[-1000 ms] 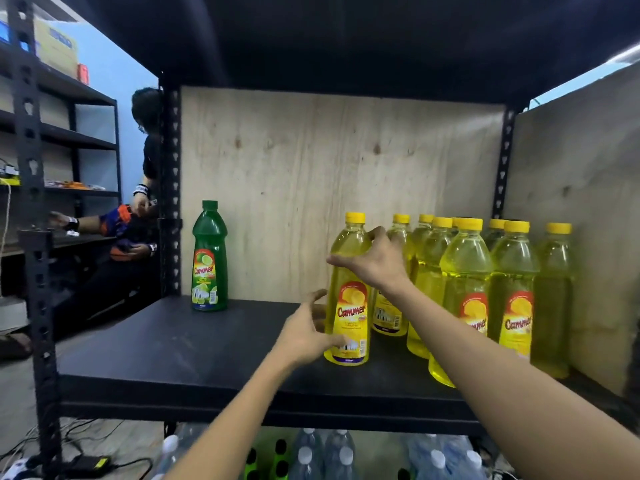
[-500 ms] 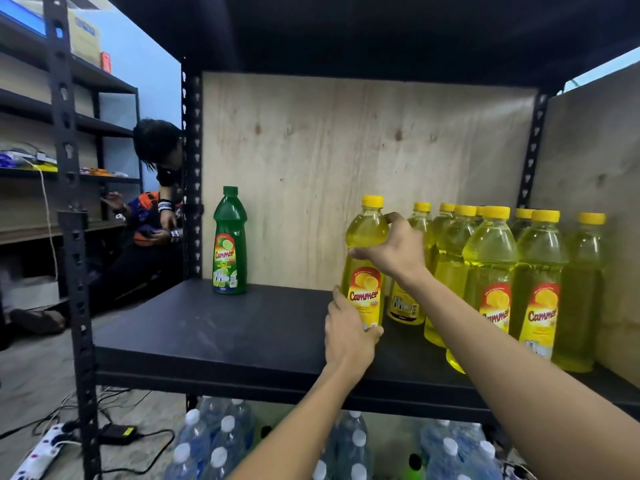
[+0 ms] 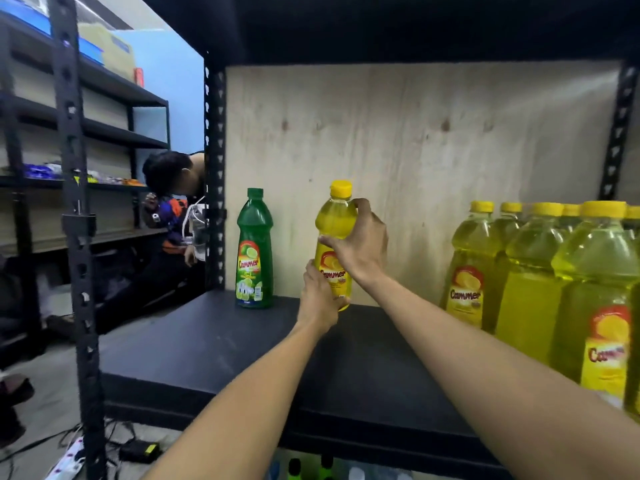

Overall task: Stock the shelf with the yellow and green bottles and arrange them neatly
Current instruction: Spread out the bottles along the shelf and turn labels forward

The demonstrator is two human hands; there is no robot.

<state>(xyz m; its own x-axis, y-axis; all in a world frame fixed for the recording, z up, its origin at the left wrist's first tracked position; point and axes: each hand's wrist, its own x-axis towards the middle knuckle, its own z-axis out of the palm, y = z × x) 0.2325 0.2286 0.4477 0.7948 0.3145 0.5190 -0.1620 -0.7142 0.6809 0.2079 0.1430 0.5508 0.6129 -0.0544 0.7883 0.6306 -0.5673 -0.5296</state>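
Both my hands hold one yellow bottle [image 3: 335, 221] upright near the back of the black shelf [image 3: 214, 344]. My right hand [image 3: 360, 244] wraps its upper body. My left hand [image 3: 320, 296] grips its lower part by the label. A green bottle [image 3: 254, 251] stands upright just to its left against the plywood back. Several yellow bottles [image 3: 540, 271] stand grouped at the right end of the shelf, apart from the held one.
A black slotted upright post [image 3: 74, 237] stands at the front left. Another person [image 3: 169, 209] crouches beyond the shelf's left side, by other shelving. A power strip and cables [image 3: 69, 459] lie on the floor. Bottle tops show below the shelf [image 3: 311, 467].
The yellow bottle has moved left and back, away from the yellow group and close to the green bottle. Both hands went with it; my view shifted left.
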